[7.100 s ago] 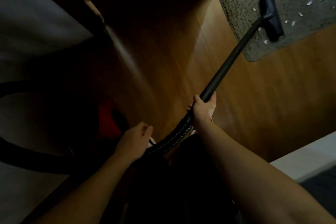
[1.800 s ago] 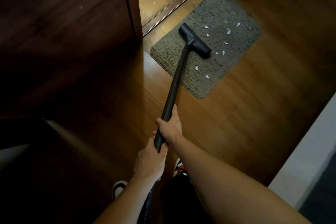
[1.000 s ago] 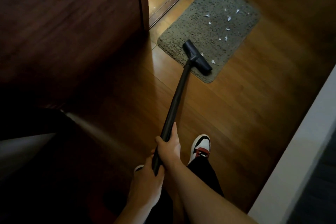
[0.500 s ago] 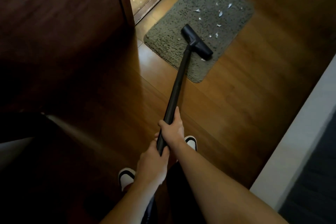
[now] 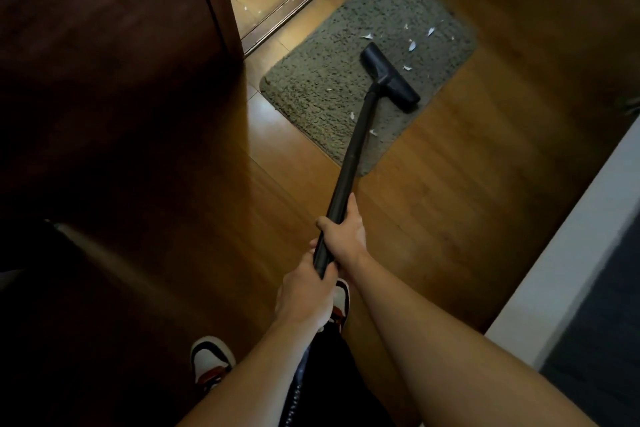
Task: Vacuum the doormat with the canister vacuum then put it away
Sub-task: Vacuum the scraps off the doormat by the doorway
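A grey shaggy doormat [image 5: 329, 80] lies on the wooden floor ahead, with small white paper scraps [image 5: 412, 45] scattered over its right part. The black floor nozzle [image 5: 389, 77] of the vacuum rests on the mat near its middle. A black wand [image 5: 356, 146] runs from the nozzle back to me. My right hand [image 5: 344, 236] grips the wand higher up. My left hand [image 5: 304, 295] holds its lower end just behind. The canister is out of view.
A dark wooden door [image 5: 104, 45] stands at the left, and a doorway threshold [image 5: 298, 0] lies beyond the mat. A white ledge [image 5: 571, 253] runs along the right. My two shoes [image 5: 211, 360] stand on the wooden floor [image 5: 450, 201] below my hands.
The nozzle has gone from the mat's near edge back toward its middle, closer to the scraps. Both hands kept their hold on the wand, and my feet have shifted.
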`<action>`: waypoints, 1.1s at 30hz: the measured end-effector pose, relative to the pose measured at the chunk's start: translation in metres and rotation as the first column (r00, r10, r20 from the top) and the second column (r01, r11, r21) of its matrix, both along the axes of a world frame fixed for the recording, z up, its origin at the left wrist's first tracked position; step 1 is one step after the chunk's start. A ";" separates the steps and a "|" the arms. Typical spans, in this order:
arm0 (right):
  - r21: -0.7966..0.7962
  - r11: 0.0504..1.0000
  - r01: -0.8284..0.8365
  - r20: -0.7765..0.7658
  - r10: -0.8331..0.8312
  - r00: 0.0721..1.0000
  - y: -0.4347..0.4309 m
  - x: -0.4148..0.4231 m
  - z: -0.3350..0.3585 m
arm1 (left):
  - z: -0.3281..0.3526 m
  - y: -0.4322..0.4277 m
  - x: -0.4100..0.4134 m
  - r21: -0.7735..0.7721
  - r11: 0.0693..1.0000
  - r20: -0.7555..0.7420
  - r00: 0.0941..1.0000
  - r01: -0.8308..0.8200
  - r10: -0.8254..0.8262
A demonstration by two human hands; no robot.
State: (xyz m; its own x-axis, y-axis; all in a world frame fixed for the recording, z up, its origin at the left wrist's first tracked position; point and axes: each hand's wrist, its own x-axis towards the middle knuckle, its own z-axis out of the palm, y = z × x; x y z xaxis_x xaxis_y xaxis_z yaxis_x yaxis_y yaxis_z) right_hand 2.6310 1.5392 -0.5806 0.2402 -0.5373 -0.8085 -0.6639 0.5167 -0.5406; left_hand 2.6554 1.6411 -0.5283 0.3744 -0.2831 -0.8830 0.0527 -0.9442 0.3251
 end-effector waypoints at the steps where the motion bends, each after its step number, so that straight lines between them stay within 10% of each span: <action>1: 0.002 1.000 0.003 -0.001 -0.003 1.000 0.003 0.001 0.000 | -0.001 0.003 0.001 0.008 1.000 -0.001 1.000 0.003 -0.003; 33: 0.170 0.906 0.387 0.044 -0.399 0.916 0.208 0.017 0.000 | 0.026 0.206 0.018 -0.040 0.998 -0.065 0.997 0.038 -0.040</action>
State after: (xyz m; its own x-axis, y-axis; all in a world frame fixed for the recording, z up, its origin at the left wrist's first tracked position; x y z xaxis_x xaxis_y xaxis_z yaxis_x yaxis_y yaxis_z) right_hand 2.6481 1.7472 -0.5802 0.0989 -0.4704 -0.8769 -0.3497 0.8086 -0.4732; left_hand 2.6731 1.8474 -0.5024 0.3041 -0.3308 -0.8934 0.0385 -0.9328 0.3585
